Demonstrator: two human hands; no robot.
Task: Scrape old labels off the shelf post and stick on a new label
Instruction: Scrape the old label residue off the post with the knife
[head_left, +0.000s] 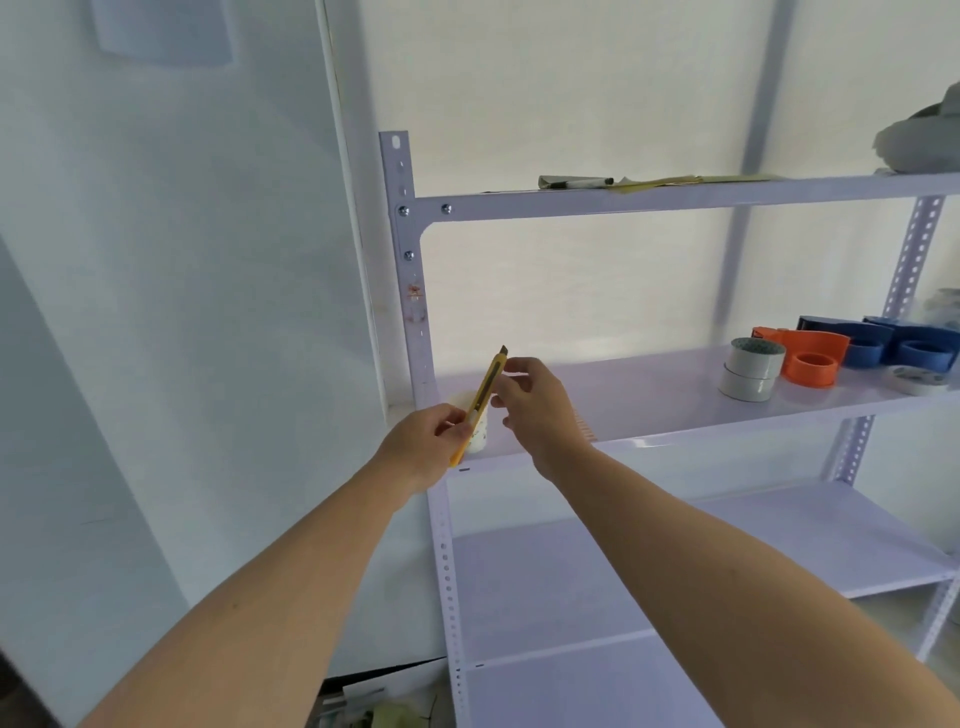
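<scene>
A white perforated shelf post (410, 270) stands at the rack's left front corner, with reddish label residue (415, 293) on its face above the middle shelf. My left hand (423, 441) grips the lower end of a yellow utility knife (485, 392), which points up and to the right with a short blade out at its tip. My right hand (535, 402) pinches the knife near its upper end with thumb and fingertips. Both hands hover just right of the post, in front of the middle shelf. A small white roll (478, 439) sits half hidden behind the knife.
The middle shelf (649, 395) carries grey tape rolls (750, 369), an orange tape dispenser (810, 358) and blue ones (893, 345) at the right. A marker (579, 183) and papers lie on the top shelf. A white wall is on the left, clutter on the floor below.
</scene>
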